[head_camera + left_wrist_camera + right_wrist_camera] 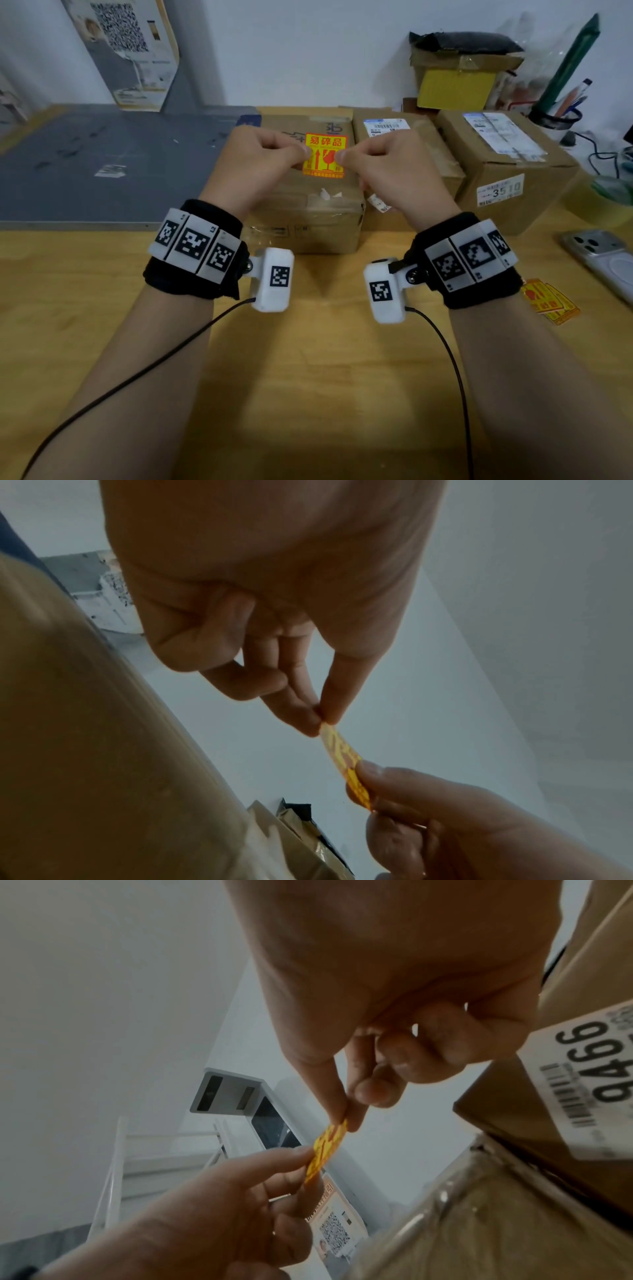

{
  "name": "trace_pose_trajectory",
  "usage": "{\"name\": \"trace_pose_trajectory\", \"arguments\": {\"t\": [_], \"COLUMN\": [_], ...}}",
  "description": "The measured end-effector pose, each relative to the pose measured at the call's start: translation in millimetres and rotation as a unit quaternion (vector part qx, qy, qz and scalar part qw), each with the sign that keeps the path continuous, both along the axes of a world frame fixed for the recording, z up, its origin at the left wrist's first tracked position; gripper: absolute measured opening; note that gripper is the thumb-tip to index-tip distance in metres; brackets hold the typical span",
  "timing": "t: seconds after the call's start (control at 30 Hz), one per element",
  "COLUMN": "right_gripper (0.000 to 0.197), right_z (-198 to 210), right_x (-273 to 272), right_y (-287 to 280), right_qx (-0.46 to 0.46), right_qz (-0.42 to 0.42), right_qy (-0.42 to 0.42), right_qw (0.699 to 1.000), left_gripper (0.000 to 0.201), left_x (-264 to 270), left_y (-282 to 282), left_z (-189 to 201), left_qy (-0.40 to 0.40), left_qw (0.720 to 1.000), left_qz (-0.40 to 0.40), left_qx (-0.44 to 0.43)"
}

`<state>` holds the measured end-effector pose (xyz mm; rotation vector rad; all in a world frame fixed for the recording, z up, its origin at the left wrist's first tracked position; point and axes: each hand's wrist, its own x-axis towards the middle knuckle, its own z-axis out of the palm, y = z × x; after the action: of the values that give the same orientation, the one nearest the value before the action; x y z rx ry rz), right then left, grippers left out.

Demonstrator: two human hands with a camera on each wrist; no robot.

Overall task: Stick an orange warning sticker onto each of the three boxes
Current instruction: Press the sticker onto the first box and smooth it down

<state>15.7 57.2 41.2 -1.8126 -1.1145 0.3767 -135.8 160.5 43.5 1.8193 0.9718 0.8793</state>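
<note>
Sticker (325, 156), orange-yellow with red print, pinched taut between left hand (253, 161) and right hand (383, 164).

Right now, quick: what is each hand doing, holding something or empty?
Left hand: closed in a pinch grip on the left edge of the orange warning sticker.
Right hand: closed, pinching the same sticker's right edge.
</note>
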Motion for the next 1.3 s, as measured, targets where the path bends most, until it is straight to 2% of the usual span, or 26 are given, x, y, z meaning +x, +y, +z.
{"name": "trace_pose_trajectory", "arguments": {"t": [0.27,0.4,0.57,0.73,1.0,1.3], "right_gripper": [0.019,0.025,0.023,0.026,0.023,0.023], "right_z": [2.4,-1.3,-8.1,-11.0,-10.4,-14.8], "right_x": [-16.1,-21.4,-25.1,-28.3,-34.1,-33.2], "right_y": [18.8,29.2,39.6,48.0,49.3,47.1], "right_qx": [-0.05,-0.067,-0.101,-0.12,-0.127,-0.116], "right_qz": [0.013,0.007,0.021,0.016,0.013,0.017], "right_qy": [-0.011,-0.031,-0.058,-0.092,-0.11,-0.121], "right_qw": [0.999,0.997,0.993,0.988,0.986,0.986], "left_gripper": [0.008,0.019,0.037,0.021,0.02,0.007], "left_x": [-19.1,-23.4,-27.9,-30.4,-31.2,-29.7], "left_y": [14.8,23.3,28.0,29.2,31.0,29.9], "left_z": [5.6,4.6,-0.3,1.6,0.1,-1.8], "left_qy": [0.068,0.113,0.128,0.143,0.166,0.173], "left_qw": [0.997,0.993,0.991,0.989,0.986,0.984], "left_qz": [0.026,0.033,0.033,0.035,0.032,0.02], "left_qx": [0.016,0.006,0.0,-0.007,-0.009,-0.024]}}
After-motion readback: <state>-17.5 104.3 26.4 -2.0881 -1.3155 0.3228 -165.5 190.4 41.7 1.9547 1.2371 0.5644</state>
